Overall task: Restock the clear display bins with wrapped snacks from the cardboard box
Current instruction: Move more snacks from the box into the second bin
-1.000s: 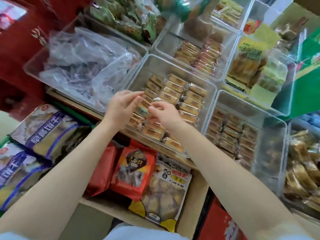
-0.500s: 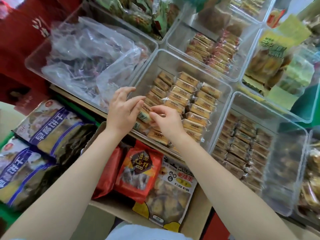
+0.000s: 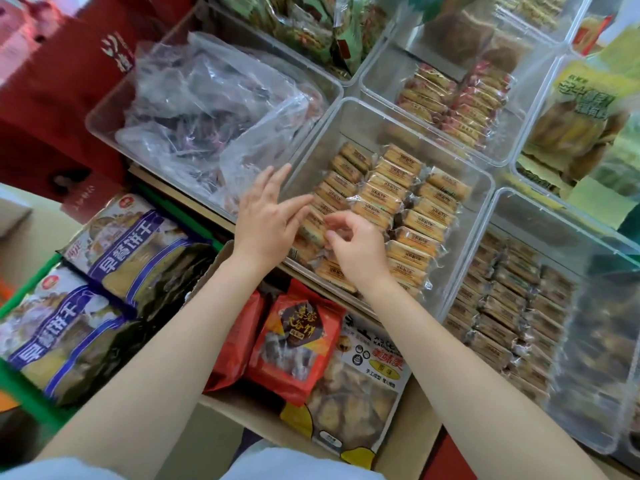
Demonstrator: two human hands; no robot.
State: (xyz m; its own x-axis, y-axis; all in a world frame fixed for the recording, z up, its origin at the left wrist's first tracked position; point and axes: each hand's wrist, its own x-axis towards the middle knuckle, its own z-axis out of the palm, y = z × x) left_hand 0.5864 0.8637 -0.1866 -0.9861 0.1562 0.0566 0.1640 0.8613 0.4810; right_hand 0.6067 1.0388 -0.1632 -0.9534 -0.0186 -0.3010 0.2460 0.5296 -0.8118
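Note:
A clear display bin (image 3: 377, 114) in the middle holds three rows of gold wrapped snacks (image 3: 398, 188). My left hand (image 3: 266, 220) hovers over the bin's near-left corner, its fingers straight and spread, their tips touching the left row. Beside it, my right hand (image 3: 358, 251) has curled fingers that pinch a wrapped snack (image 3: 311, 228) at the near end of that row. Below the bin stands the open cardboard box (image 3: 412, 427), holding red snack bags (image 3: 294, 344) and a white-and-yellow bag (image 3: 360, 386).
To the left is a bin with a crumpled clear plastic bag (image 3: 207, 109). To the right, a bin of brown wrapped snacks (image 3: 502, 323). Behind, a bin of red-wrapped snacks (image 3: 457, 98). Purple-and-white biscuit bags (image 3: 131, 254) lie at lower left.
My left hand has lifted and straightened its fingers toward the bin's left wall. My right hand stays at the near-left row, still pinching a snack. The view has tilted slightly.

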